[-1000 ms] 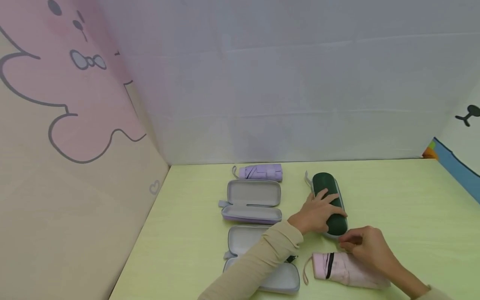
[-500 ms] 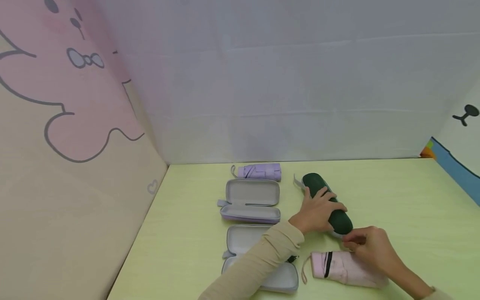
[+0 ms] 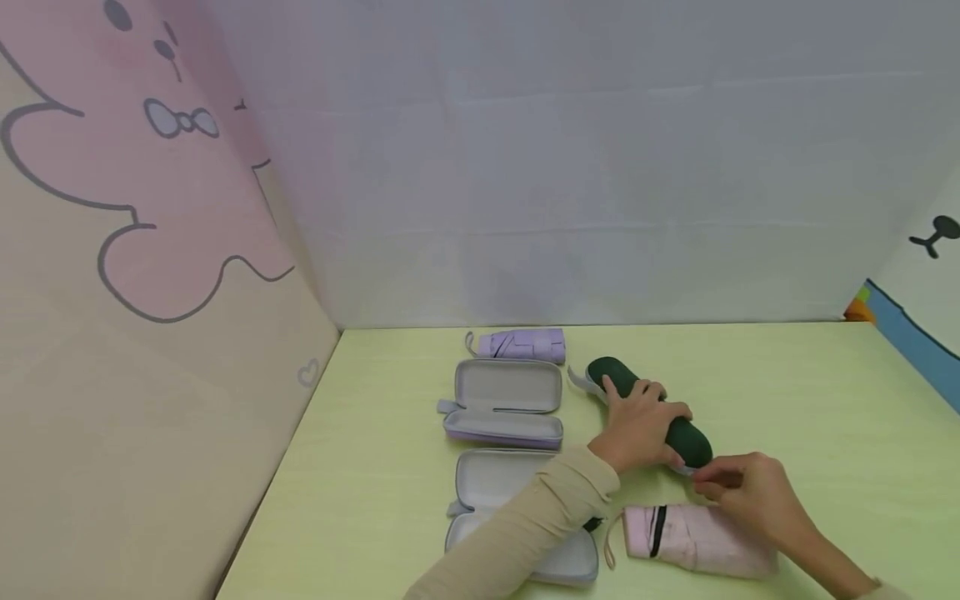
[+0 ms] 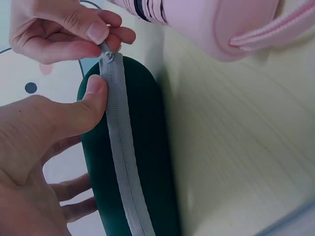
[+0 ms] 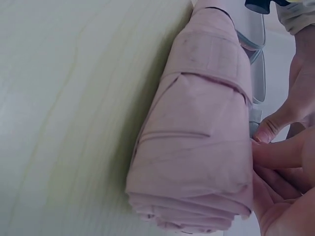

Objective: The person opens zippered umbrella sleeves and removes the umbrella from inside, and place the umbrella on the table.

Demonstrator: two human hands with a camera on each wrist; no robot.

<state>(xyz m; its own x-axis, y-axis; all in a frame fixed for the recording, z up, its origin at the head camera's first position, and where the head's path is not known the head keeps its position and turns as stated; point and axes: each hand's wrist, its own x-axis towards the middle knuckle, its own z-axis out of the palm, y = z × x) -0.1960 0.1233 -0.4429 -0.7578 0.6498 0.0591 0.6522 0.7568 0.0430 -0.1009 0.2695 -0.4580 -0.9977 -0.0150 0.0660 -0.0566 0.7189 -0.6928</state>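
Observation:
A dark green zip case (image 3: 692, 442) lies slanted on the table, its grey fabric tab pointing to the far left. My left hand (image 3: 637, 427) grips it from above, fingers spread over its top and thumb on the near side. In the left wrist view that thumb presses beside the grey zip (image 4: 121, 128), whose two edges lie together. At the case's near end my right hand (image 3: 750, 492) pinches the small zip pull (image 4: 104, 47). Just below the right hand lies a folded pink umbrella (image 3: 697, 540) with a black band and a wrist loop.
Two opened grey-lined cases (image 3: 508, 386) stand left of the green case, the nearer one partly hidden by my left sleeve (image 3: 525, 525). A folded purple umbrella (image 3: 522, 344) lies behind them, near the back wall (image 3: 525, 208).
The green case has turned under my left hand, its far end swinging left and its near end shifting slightly right. My right hand has moved slightly right along with the near end.

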